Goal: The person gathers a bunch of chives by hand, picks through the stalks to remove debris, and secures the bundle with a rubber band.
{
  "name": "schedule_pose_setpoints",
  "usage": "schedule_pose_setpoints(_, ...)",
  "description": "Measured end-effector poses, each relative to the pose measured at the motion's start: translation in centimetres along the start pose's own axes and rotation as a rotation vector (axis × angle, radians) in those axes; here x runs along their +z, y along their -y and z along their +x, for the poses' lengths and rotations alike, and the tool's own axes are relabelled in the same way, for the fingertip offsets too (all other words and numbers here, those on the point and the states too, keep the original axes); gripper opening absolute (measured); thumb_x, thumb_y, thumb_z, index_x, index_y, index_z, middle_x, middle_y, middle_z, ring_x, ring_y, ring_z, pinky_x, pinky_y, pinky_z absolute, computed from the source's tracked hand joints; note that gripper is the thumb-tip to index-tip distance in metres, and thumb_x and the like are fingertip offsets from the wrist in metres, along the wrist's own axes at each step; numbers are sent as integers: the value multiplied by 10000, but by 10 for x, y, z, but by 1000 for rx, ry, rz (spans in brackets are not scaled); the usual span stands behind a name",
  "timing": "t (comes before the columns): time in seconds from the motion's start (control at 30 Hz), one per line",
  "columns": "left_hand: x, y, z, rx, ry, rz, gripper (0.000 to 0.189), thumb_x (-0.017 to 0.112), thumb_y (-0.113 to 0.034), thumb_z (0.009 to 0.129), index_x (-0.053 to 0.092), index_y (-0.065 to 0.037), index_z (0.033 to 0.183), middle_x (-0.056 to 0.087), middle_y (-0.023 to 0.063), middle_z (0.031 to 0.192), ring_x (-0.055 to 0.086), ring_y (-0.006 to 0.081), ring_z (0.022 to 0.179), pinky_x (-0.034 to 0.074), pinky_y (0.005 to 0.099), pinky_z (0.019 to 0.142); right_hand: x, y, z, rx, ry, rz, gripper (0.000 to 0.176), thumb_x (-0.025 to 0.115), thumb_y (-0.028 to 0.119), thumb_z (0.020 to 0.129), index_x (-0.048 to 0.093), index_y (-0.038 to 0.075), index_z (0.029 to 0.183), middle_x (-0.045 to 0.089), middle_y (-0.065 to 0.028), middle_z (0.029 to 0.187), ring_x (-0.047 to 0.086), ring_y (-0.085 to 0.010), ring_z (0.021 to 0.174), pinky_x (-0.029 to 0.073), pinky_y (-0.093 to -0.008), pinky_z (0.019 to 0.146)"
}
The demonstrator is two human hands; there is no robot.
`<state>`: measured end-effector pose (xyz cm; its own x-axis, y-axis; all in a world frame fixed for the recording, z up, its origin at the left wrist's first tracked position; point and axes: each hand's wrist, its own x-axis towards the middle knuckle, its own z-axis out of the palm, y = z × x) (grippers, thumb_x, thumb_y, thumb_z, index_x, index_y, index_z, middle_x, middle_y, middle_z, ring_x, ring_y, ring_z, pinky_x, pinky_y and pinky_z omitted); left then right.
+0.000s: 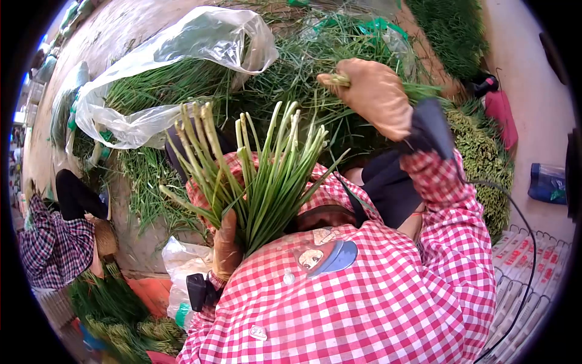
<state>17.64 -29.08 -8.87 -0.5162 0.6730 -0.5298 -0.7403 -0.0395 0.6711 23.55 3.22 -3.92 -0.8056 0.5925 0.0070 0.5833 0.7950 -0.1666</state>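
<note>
My left hand (227, 246), in a tan glove, is wrapped round the lower part of a large bunch of green stalks (273, 176). The pale cut ends of the bunch fan out upward, and some stand higher than others. My right hand (373, 97), also gloved, is raised at the upper right, closed on a few thin stalks (341, 80). Their pale ends stick out on its left side and their green leaves trail out to the right. The two hands are well apart.
Loose green leaves (291, 73) are heaped ahead, beside a clear plastic bag (182, 48). Bundled stalks (482, 158) lie at the right, near a blue packet (547, 183). A black cable (527, 212) runs down the right. Another person in a checked shirt (57, 242) sits at far left.
</note>
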Motion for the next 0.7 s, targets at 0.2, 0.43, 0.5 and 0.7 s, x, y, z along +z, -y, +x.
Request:
schedule_pose_setpoints(0.2,2,4,13,-43,-67,232,571,597,-411,887,469,-38,1300,591,106,1167,590,213,1039,482,349,906,-4,68,-57,-658,161,353,253,668,262,811,612,37,911,599,-89,723,598,-200,631,533,-304,601)
schedule_pose_setpoints(0.43,0,0,12,-65,137,1,547,598,-325,892,448,-25,1324,560,119,1237,578,213,1083,471,356,945,33,55,-44,-715,-57,482,208,636,36,756,632,69,961,639,-86,833,629,-194,673,555,-287,616)
schedule_pose_setpoints(0.5,5,3,14,-107,140,-114,546,601,-310,885,448,-27,1326,555,121,1250,577,213,1089,470,357,951,31,29,-19,-603,-228,418,182,676,91,772,675,107,953,666,-58,796,640,-146,647,556,-266,578)
schedule_pose_setpoints(0.7,2,7,23,-257,107,-152,572,612,-346,874,452,-30,1323,561,121,1240,583,201,1076,469,340,943,22,-24,30,-223,-423,25,201,664,206,845,658,137,1033,671,-65,725,634,-103,566,534,-216,450)
